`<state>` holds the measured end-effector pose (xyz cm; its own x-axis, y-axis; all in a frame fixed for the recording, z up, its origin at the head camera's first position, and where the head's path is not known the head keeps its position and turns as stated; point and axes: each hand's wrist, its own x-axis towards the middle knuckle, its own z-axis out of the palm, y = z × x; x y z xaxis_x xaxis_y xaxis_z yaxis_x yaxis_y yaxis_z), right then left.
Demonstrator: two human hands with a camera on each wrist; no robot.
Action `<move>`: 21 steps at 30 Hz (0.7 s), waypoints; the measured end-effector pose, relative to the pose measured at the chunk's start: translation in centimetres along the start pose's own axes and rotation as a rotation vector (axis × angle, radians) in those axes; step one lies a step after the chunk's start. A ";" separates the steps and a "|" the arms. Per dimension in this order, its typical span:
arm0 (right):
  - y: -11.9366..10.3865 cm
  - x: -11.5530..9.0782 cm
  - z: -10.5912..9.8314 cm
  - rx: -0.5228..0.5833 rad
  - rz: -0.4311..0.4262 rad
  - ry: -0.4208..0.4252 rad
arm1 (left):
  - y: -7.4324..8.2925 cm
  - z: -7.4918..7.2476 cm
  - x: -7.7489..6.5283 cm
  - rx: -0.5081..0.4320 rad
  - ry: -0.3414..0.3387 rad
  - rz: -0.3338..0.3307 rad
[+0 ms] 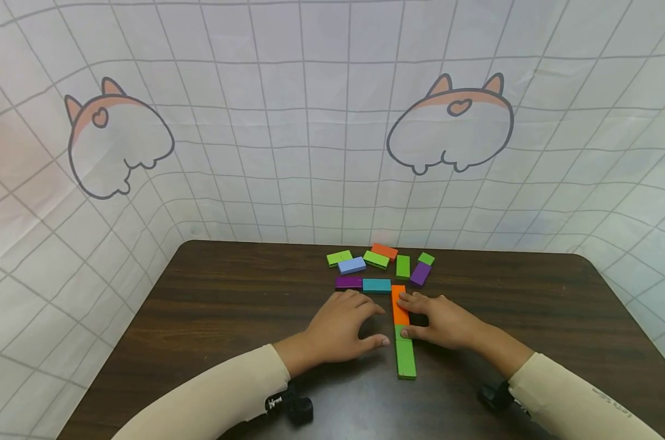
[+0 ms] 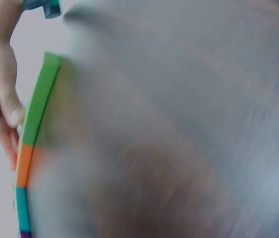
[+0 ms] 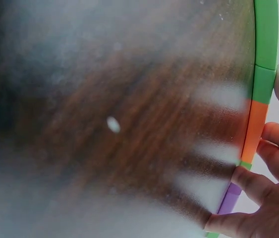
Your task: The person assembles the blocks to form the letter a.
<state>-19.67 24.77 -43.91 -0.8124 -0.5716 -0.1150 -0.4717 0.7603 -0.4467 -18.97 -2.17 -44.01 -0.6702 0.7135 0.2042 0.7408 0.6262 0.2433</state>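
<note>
One straight row of green and orange rectangular blocks (image 1: pixel 406 360), long axis running away from the person. Lies between left hand (image 1: pixel 340 327) and right hand (image 1: pixel 445 322), nearer the right: that grip spread, touching, without pinching; left grip spread too, just beside, not touching. Far end just beside a teal rectangular block (image 1: pixel 376 286); wide room sideways on the dark wood-grain tabletop (image 1: pixel 228 293), side edges well apart.

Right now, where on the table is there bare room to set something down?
Bare table lies between the left hand and left edge, and between the right hand and right edge. Crowded: the far middle around the blue block, and the block row the right hand touches.
</note>
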 end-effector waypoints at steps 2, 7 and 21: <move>0.0 0.1 0.0 -0.002 -0.002 0.002 | -0.7 -0.5 0.1 -0.003 0.019 -0.020; 0.1 0.0 0.1 -0.007 0.002 0.000 | -2.8 -1.4 0.6 0.015 0.059 -0.084; 0.1 0.0 0.2 -0.013 0.007 -0.001 | -8.4 -1.3 2.0 0.071 0.063 -0.245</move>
<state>-19.63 24.72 -44.16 -0.8155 -0.5665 -0.1186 -0.4704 0.7681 -0.4345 -26.59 -6.44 -44.39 -0.8298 0.5186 0.2063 0.5560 0.7999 0.2258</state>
